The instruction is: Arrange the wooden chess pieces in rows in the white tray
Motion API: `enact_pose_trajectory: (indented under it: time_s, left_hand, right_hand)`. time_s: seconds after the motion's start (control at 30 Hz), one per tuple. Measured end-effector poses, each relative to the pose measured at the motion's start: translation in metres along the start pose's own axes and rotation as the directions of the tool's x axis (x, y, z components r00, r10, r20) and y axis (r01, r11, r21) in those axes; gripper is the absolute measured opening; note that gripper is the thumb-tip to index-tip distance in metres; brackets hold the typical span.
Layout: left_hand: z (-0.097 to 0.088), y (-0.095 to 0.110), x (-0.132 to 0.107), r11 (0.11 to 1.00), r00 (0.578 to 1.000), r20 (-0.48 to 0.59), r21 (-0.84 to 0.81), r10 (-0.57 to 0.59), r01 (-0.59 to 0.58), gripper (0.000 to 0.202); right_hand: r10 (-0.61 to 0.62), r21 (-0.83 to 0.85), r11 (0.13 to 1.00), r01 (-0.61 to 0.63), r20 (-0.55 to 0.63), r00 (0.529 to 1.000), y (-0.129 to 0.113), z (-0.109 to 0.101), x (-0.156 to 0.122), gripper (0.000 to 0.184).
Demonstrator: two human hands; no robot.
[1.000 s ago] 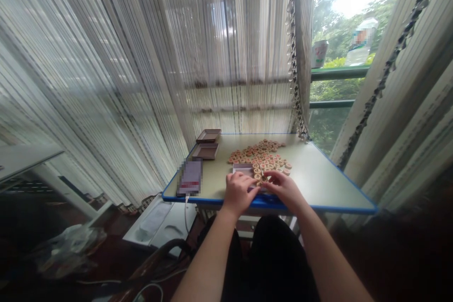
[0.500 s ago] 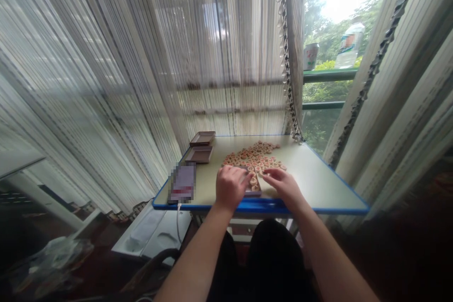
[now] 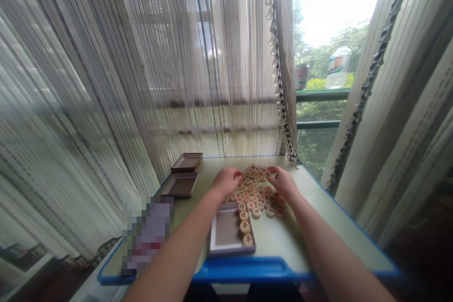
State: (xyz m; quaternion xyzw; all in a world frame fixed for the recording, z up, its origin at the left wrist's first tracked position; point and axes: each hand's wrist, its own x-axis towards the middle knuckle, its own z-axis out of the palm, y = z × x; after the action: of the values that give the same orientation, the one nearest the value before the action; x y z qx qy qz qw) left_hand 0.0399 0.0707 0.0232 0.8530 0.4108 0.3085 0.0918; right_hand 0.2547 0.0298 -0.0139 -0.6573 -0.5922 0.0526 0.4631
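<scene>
Many round wooden Chinese chess pieces [image 3: 253, 192] lie in a loose pile on the table, marked with red or dark characters. My left hand [image 3: 227, 181] is at the pile's left side, fingers curved toward the pieces and apart, some hidden behind the hand. On the far right side of the pile, my right hand [image 3: 282, 182] has its thumb and fingers apart around the edge pieces. Neither hand visibly lifts a piece. Nearer me sits a shallow open box [image 3: 228, 227], with several pieces [image 3: 245, 227] in a column along its right wall.
Two more shallow trays, a near one [image 3: 180, 185] and a far one [image 3: 187, 162], stand at the table's left. A blurred-out flat device [image 3: 150, 236] lies at front left. The table [image 3: 329, 226] has a blue edge. Curtains hang behind; a can [image 3: 301, 76] and bottle [image 3: 339, 68] stand on the window rail.
Both hands have moved away from the box, forward to the two sides of the pile. The box and its column of pieces are now uncovered. The view has tilted and come closer to the table.
</scene>
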Motion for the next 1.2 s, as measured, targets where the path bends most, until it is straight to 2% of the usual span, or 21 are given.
enact_pose_trajectory:
  time_s: [0.1, 0.27, 0.4, 0.53, 0.67, 0.73, 0.8, 0.87, 0.93, 1.07, 1.2]
  left_hand:
    - [0.009, -0.013, 0.030, 0.999, 1.000, -0.004, 0.031, 0.008, -0.008, 0.020]
    - [0.019, -0.029, 0.061, 0.997, 0.987, 0.141, -0.017, 0.074, -0.072, 0.022]
    - [0.024, -0.037, 0.062, 0.996, 0.971, 0.226, -0.062, 0.080, -0.068, 0.021]
    - [0.032, -0.042, 0.058, 0.997, 0.967, 0.251, -0.066, 0.049, -0.033, 0.022]
    - [0.041, -0.045, 0.057, 0.995, 0.963, 0.267, -0.100, 0.039, -0.012, 0.021]
    - [0.043, -0.046, 0.056, 0.992, 0.963, 0.269, -0.126, 0.023, 0.011, 0.021]
    - [0.045, -0.046, 0.056, 0.983, 0.957, 0.289, -0.178, 0.000, 0.053, 0.022]
    - [0.045, -0.048, 0.055, 0.960, 0.949, 0.314, -0.261, -0.011, 0.098, 0.021]
    - [0.045, -0.050, 0.054, 0.927, 0.948, 0.318, -0.351, -0.012, 0.129, 0.020]
    - [0.045, -0.056, 0.052, 0.839, 0.936, 0.350, -0.500, -0.032, 0.216, 0.020]
    - [0.046, -0.058, 0.052, 0.741, 0.919, 0.389, -0.597, -0.068, 0.307, 0.020]
  right_hand:
    - [-0.042, 0.004, 0.999, 0.042, -0.017, 0.999, 0.009, 0.006, -0.001, 0.028]
    - [-0.044, -0.024, 0.999, 0.048, 0.138, 0.990, 0.014, 0.012, -0.001, 0.019]
    - [0.034, -0.069, 0.997, -0.021, 0.204, 0.978, 0.011, 0.013, -0.002, 0.016]
    - [0.131, -0.104, 0.989, -0.109, 0.233, 0.964, 0.008, 0.009, -0.002, 0.018]
    - [0.143, -0.156, 0.981, -0.111, 0.211, 0.967, 0.009, 0.006, -0.003, 0.022]
    - [0.083, -0.157, 0.986, -0.060, 0.147, 0.986, 0.009, 0.008, -0.002, 0.024]
    - [-0.041, -0.171, 0.983, 0.058, 0.101, 0.994, 0.006, 0.012, -0.001, 0.025]
    - [-0.177, -0.201, 0.959, 0.198, 0.119, 0.977, 0.000, 0.019, -0.001, 0.025]
    - [-0.250, -0.235, 0.926, 0.294, 0.199, 0.948, -0.008, 0.026, -0.004, 0.026]
    - [-0.271, -0.309, 0.873, 0.379, 0.339, 0.901, -0.019, 0.031, -0.010, 0.027]
    - [-0.219, -0.371, 0.867, 0.333, 0.317, 0.923, -0.020, 0.028, -0.012, 0.029]
